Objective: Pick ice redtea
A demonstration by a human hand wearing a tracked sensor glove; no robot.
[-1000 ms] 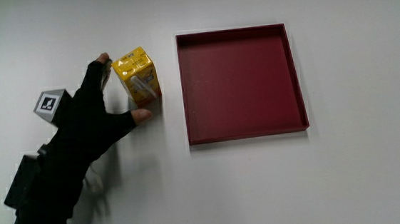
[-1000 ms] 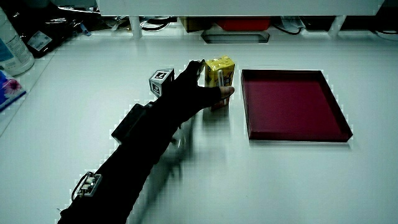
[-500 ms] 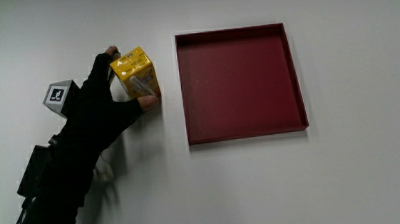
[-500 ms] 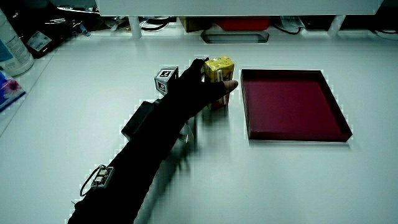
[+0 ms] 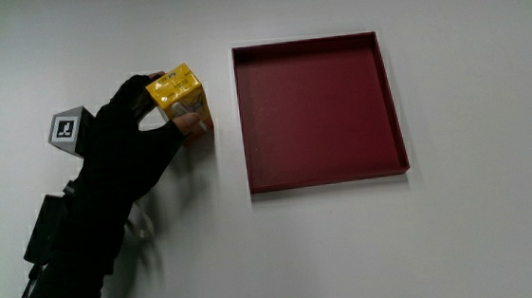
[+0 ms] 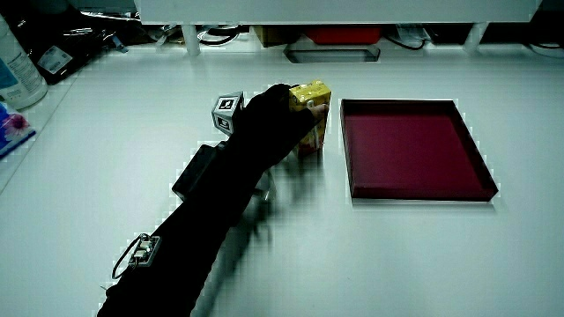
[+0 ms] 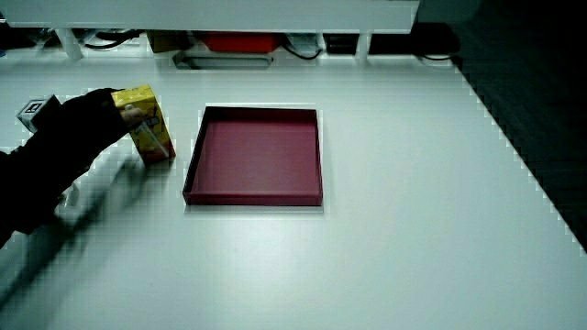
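The ice red tea is a small yellow carton (image 5: 179, 91) with a red lower part and a straw on its side, standing upright on the white table beside the dark red tray (image 5: 325, 168). It shows in both side views (image 6: 310, 99) (image 7: 147, 115). The gloved hand (image 5: 141, 130) is wrapped around the carton from the side away from the tray, fingers curled over its top edge and thumb pressed on its face. In the side views the hand (image 6: 273, 119) (image 7: 83, 124) covers much of the carton. The patterned cube (image 5: 67, 129) rides on the hand's back.
The red tray (image 6: 414, 180) (image 7: 257, 197) holds nothing. A low partition with cables and boxes under it runs along the table's edge farthest from the person. A white bottle (image 6: 18, 66) and a coloured packet (image 6: 11, 123) lie at one table edge.
The hand has closed in on the carton: fingers that lay beside it now curl over its top, and the thumb has moved up onto its face. The carton has stayed in place.
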